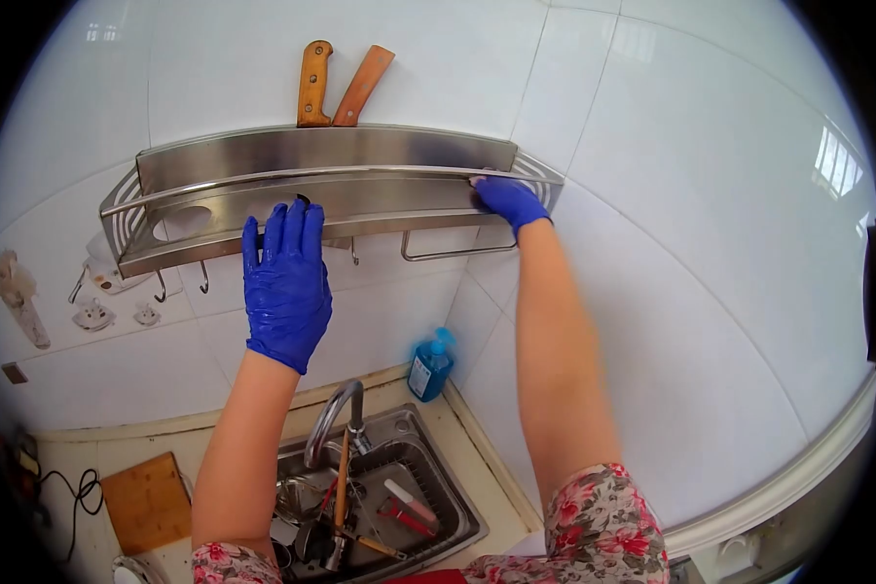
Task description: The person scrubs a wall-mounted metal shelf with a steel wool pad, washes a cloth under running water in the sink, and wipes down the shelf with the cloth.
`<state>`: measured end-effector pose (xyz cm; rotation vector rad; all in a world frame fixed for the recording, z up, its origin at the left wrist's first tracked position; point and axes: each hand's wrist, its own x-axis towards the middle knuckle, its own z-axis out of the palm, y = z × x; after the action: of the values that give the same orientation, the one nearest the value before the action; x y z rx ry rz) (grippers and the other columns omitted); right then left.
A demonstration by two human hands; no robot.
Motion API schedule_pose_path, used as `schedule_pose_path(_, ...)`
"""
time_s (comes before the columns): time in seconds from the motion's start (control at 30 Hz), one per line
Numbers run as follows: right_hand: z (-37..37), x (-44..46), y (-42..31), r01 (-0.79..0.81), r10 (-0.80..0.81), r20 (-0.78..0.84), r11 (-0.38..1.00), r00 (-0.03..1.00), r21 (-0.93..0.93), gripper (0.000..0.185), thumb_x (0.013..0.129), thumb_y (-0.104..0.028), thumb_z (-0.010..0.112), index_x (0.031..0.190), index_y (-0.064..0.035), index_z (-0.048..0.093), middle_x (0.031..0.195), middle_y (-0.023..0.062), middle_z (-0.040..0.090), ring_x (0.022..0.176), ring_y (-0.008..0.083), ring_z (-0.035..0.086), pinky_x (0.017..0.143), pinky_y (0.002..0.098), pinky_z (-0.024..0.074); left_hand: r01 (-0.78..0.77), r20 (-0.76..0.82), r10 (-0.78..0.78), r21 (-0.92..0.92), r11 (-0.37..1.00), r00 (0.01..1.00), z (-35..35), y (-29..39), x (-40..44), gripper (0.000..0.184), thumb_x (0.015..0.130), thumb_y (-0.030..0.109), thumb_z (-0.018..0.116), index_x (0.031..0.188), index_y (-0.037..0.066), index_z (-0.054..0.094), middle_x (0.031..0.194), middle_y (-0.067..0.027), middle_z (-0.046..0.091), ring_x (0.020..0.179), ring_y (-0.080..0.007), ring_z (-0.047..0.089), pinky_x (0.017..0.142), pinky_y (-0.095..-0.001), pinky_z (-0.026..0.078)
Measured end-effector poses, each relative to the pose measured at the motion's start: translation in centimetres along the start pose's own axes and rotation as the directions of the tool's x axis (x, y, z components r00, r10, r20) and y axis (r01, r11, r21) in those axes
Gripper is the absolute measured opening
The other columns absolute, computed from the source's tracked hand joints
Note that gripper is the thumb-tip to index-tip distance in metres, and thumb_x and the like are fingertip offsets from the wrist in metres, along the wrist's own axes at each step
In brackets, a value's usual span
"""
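Note:
A stainless steel wall shelf [399,199] with a front rail spans the upper middle. My left hand [290,282], in a blue glove, lies against the shelf's front edge with its fingers stretched upward. A small dark thing shows at its fingertips. At the shelf's right end my right hand [511,202], also gloved in blue, reaches over the rail; its fingers are bent round something dark that I cannot make out. Two knives with wooden handles [313,86] stand in the slot behind the shelf.
Below is a sink [438,487] with utensils and a faucet [333,419]. A blue soap bottle [430,368] stands in the corner. A cutting board [147,503] lies at the lower left. Hooks and a towel bar [457,255] hang under the shelf.

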<state>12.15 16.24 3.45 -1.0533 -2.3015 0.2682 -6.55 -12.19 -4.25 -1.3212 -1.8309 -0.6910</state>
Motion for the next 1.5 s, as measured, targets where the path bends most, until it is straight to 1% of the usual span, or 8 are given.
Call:
schedule_pose_path(0.17, 4.9, -0.9, -8.2, 0.257, -0.231, 0.131, 0.935, 0.964, -0.246, 0.036, 0.090, -0.039, 0.047, 0.097, -0.0072, 0.064, 0.103, 0.0120, 0.066, 0.095, 0.0324, 0.061, 0.084, 0.0390, 0.0477, -0.018, 0.012, 0.017, 0.045, 0.999, 1.000, 0.1, 0.2, 0.0, 0.067, 0.077, 0.011, 0.063, 0.138, 0.008, 0.036, 0.140, -0.0098, 0.041, 0.133, -0.0264, 0.034, 0.113, -0.0485, 0.017)
schedule_pose_path(0.43, 5.8, -7.7, -11.0, 0.836, -0.759, -0.466, 0.544, 0.455, -0.070, 0.019, 0.087, -0.018, 0.056, 0.100, -0.0145, 0.070, 0.101, 0.0072, 0.068, 0.088, 0.0267, 0.065, 0.078, 0.0353, 0.0508, -0.034, 0.013, 0.034, 0.036, 0.999, 0.999, 0.1, -0.3, -0.2, 0.069, 0.077, 0.009, 0.062, 0.140, 0.009, 0.033, 0.140, -0.0104, 0.040, 0.132, -0.0262, 0.034, 0.113, -0.0483, 0.017)
schedule_pose_path(0.5, 3.6, -8.5, -7.9, 0.690, -0.611, -0.400, 0.720, 0.683, 0.078, 0.021, 0.091, -0.022, 0.052, 0.099, -0.0182, 0.072, 0.099, 0.0049, 0.069, 0.086, 0.0253, 0.066, 0.076, 0.0348, 0.0514, -0.029, 0.002, 0.029, 0.023, 0.999, 1.000, 0.1, -0.2, -0.2, 0.069, 0.077, 0.009, 0.062, 0.139, 0.009, 0.034, 0.139, -0.0104, 0.040, 0.132, -0.0262, 0.034, 0.113, -0.0482, 0.017)
schedule_pose_path(0.87, 9.5, -5.9, 0.2, 0.283, -0.083, -0.928, 0.959, 0.363, 0.025, 0.041, 0.095, -0.014, 0.043, 0.135, -0.0029, 0.044, 0.143, 0.0218, 0.036, 0.135, 0.0391, 0.029, 0.111, 0.0454, 0.0196, -0.012, -0.001, 0.012, 0.078, 0.997, 1.000, 0.7, 0.1, -0.1, 0.069, 0.077, 0.009, 0.062, 0.139, 0.007, 0.033, 0.140, -0.0118, 0.039, 0.133, -0.0279, 0.033, 0.114, -0.0496, 0.017)
schedule_pose_path(1.2, 13.8, -11.1, -7.3, 0.529, -0.042, -0.786, 0.762, 0.617, 0.374, 0.041, 0.091, 0.002, 0.044, 0.130, -0.0075, 0.054, 0.140, 0.0136, 0.045, 0.136, 0.0293, 0.035, 0.108, 0.0380, 0.0330, -0.037, 0.042, 0.033, 0.097, 0.995, 0.999, 0.0, 0.0, -0.1, 0.069, 0.077, 0.010, 0.062, 0.140, 0.007, 0.032, 0.140, -0.0107, 0.039, 0.134, -0.0264, 0.032, 0.114, -0.0487, 0.017)
schedule_pose_path(1.33, 10.8, -8.0, 0.6, 0.455, 0.130, -0.906, 0.830, 0.403, 0.322, 0.039, 0.095, -0.002, 0.042, 0.133, -0.0048, 0.051, 0.141, 0.0148, 0.044, 0.133, 0.0269, 0.038, 0.108, 0.0339, 0.0314, -0.037, 0.048, 0.034, 0.059, 0.998, 0.998, -0.2, -0.1, -0.1, 0.070, 0.077, 0.009, 0.062, 0.140, 0.007, 0.032, 0.141, -0.0115, 0.039, 0.134, -0.0275, 0.032, 0.114, -0.0491, 0.017)
schedule_pose_path(1.4, 9.5, -7.2, 0.8, 0.669, 0.354, -0.792, 0.425, 0.497, 0.610, 0.038, 0.095, -0.002, 0.043, 0.132, -0.0027, 0.051, 0.140, 0.0172, 0.045, 0.134, 0.0291, 0.037, 0.109, 0.0350, 0.0286, -0.031, 0.045, 0.029, 0.046, 0.998, 0.999, -0.1, 0.0, -0.1, 0.071, 0.076, 0.008, 0.062, 0.140, 0.007, 0.032, 0.141, -0.0118, 0.039, 0.134, -0.0278, 0.031, 0.114, -0.0493, 0.016)
schedule_pose_path(1.5, 10.2, -7.9, -1.8, 0.295, 0.115, -0.928, 0.928, 0.354, 0.227, 0.038, 0.095, -0.003, 0.041, 0.132, -0.0045, 0.051, 0.139, 0.0182, 0.045, 0.135, 0.0319, 0.034, 0.110, 0.0369, 0.0261, -0.029, 0.057, 0.025, 0.059, 0.998, 0.998, 0.0, 0.1, -0.2, 0.072, 0.076, 0.007, 0.062, 0.140, 0.006, 0.031, 0.142, -0.0122, 0.037, 0.135, -0.0283, 0.030, 0.114, -0.0497, 0.016)
